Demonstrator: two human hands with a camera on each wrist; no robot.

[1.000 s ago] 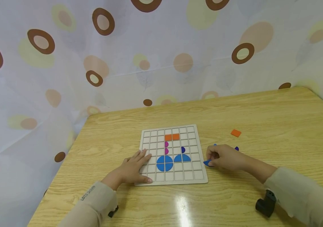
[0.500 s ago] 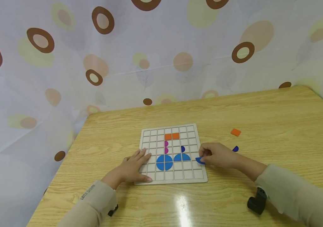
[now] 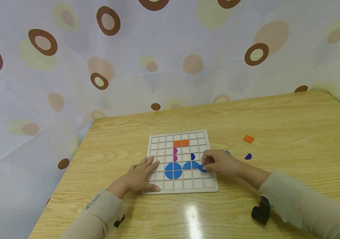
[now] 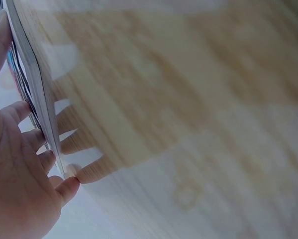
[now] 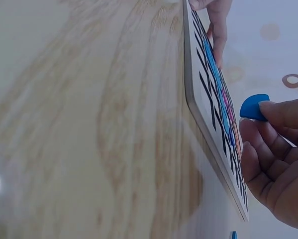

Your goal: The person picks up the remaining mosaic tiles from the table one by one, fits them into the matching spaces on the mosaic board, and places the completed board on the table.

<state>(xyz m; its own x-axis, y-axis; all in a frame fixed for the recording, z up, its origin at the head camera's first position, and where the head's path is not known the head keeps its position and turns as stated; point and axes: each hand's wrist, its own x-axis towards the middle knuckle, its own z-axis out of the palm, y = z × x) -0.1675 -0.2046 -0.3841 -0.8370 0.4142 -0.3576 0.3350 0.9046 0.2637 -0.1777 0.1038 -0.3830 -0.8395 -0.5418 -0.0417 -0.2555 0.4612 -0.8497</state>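
Observation:
A white grid board (image 3: 186, 191) lies on the table, with orange squares (image 3: 181, 143), magenta half-discs (image 3: 175, 154), a dark blue half-disc (image 3: 192, 156) and blue quarter-circle pieces (image 3: 173, 171) set in its cells. My left hand (image 3: 140, 176) rests spread on the board's left edge, and the left wrist view shows its fingers along that edge. Between thumb and finger, my right hand (image 3: 222, 162) pinches a blue quarter-circle piece (image 5: 255, 106) above the board's right part, beside the blue half-circle (image 3: 191, 165). In the right wrist view the piece is held off the board surface.
Loose on the table to the right lie an orange square (image 3: 249, 138), a dark blue half-disc (image 3: 248, 156) and a blue piece (image 3: 228, 152), partly hidden by the right hand. A patterned cloth (image 3: 170, 43) hangs behind the wooden table (image 3: 292, 132).
My right hand has moved left from the table beside the board to above its right columns, carrying the blue quarter-circle piece. The left hand stays where it was.

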